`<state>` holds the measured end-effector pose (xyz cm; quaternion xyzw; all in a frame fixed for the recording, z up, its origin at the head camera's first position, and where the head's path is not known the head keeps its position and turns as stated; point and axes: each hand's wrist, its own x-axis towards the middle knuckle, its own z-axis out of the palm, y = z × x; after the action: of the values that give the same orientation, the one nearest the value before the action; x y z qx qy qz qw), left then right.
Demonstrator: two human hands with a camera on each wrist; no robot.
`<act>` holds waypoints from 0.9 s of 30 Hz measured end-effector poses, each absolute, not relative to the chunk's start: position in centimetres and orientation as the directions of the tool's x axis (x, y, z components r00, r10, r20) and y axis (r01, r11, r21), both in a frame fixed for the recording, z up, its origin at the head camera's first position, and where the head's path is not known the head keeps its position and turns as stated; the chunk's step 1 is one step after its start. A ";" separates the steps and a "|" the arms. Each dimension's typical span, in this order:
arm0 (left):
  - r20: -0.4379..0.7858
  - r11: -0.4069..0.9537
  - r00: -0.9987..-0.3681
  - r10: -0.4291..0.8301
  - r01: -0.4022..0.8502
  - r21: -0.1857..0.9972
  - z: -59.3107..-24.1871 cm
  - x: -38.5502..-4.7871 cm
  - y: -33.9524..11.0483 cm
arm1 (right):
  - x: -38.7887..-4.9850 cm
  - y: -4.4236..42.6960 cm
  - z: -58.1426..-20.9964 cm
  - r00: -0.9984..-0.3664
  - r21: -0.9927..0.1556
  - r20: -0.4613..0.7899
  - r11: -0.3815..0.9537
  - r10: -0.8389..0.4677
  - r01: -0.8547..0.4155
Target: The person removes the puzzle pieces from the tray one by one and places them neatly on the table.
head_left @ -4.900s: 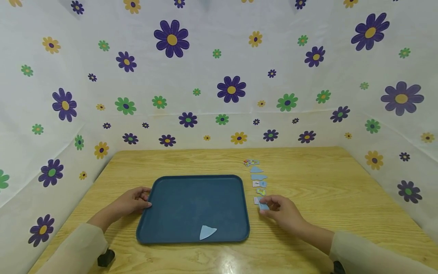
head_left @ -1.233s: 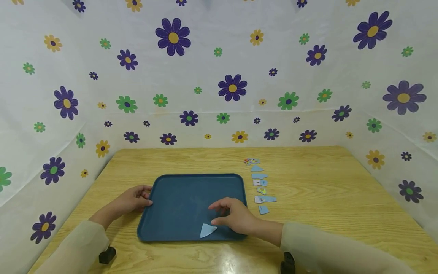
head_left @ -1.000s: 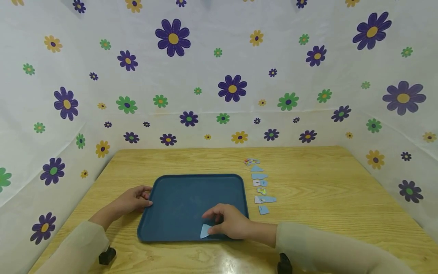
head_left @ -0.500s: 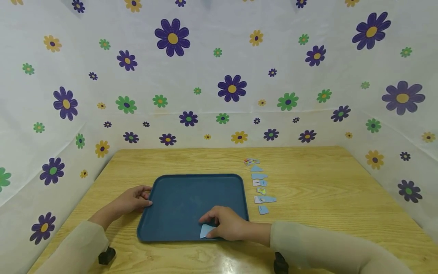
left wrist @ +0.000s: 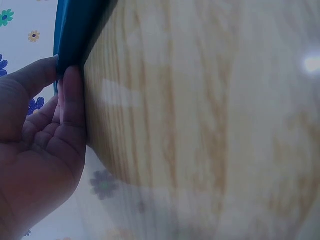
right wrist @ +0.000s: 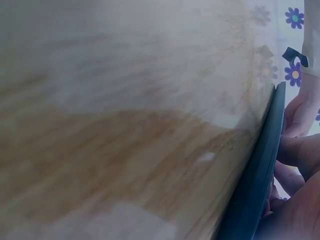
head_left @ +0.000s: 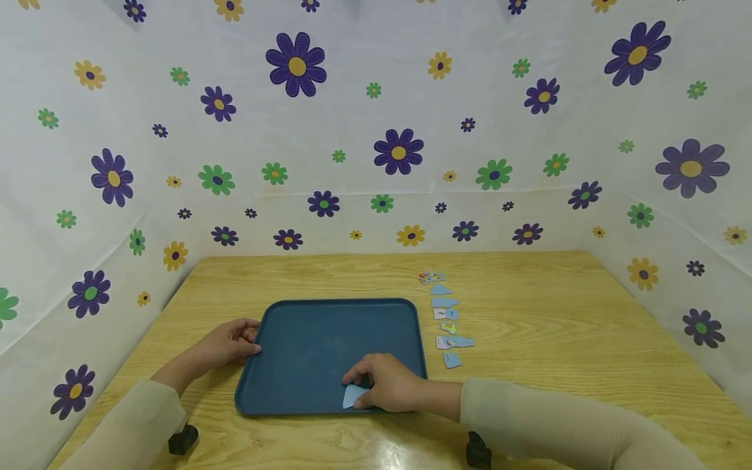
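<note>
A dark blue tray (head_left: pixel 317 326) lies on the wooden table. My left hand (head_left: pixel 226 343) grips its left edge; in the left wrist view the thumb of the left hand (left wrist: pixel 45 135) is at the rim with the fingers close beside it. Inside the tray, near its front edge, is a light-blue flat puzzle piece (head_left: pixel 352 395) with a pointed shape. The right hand (head_left: pixel 390 384) pinches this piece between thumb and fingers, covering its right part. In the right wrist view the right hand (right wrist: pixel 295 210) reaches over the tray's front rim, and the piece is hidden.
Right of the tray, several flat puzzle pieces lie in a column, from a colourful one (head_left: pixel 433 278) at the back to a light-blue one (head_left: pixel 452 360) in front. The wooden table (head_left: pixel 540 313) extends to the right. A flower-patterned cloth (head_left: pixel 376 104) encloses the back and sides.
My right hand set a light-blue piece down at the column's front end, then moved left over the tray and took hold of the pointed piece. The left hand stayed at the tray edge.
</note>
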<state>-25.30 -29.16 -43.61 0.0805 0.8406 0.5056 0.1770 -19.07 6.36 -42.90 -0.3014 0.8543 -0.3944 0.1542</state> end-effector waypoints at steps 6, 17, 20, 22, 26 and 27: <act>-0.218 0.479 -0.925 0.312 -0.045 0.877 -43.6 -25.3 -29.2 | -19.1 6.3 -42.9 -0.766 -0.759 -0.010 0.503 -0.643 -0.413; -0.223 0.479 -0.924 0.309 -0.052 0.876 -43.6 -25.3 -29.1 | -18.6 6.2 -42.7 -0.775 -0.752 -0.021 0.521 -0.632 -0.404; -0.225 0.478 -0.923 0.311 -0.053 0.877 -43.6 -25.3 -29.1 | -18.6 6.2 -42.8 -0.782 -0.747 -0.035 0.536 -0.623 -0.394; -0.229 0.475 -0.923 0.309 -0.059 0.878 -43.7 -25.4 -29.1 | -18.6 6.2 -42.9 -0.779 -0.743 -0.032 0.536 -0.626 -0.400; -0.231 0.471 -0.922 0.311 -0.061 0.880 -43.7 -25.4 -29.2 | -18.7 6.3 -43.0 -0.770 -0.743 -0.024 0.527 -0.637 -0.413; -0.230 0.471 -0.922 0.311 -0.061 0.880 -43.8 -25.4 -29.2 | -18.6 6.4 -42.9 -0.769 -0.745 -0.021 0.523 -0.639 -0.414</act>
<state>-25.42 -29.16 -43.75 0.0747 0.8379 0.5089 0.1827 -18.63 6.36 -42.94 -0.3062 0.8601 -0.3804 0.1477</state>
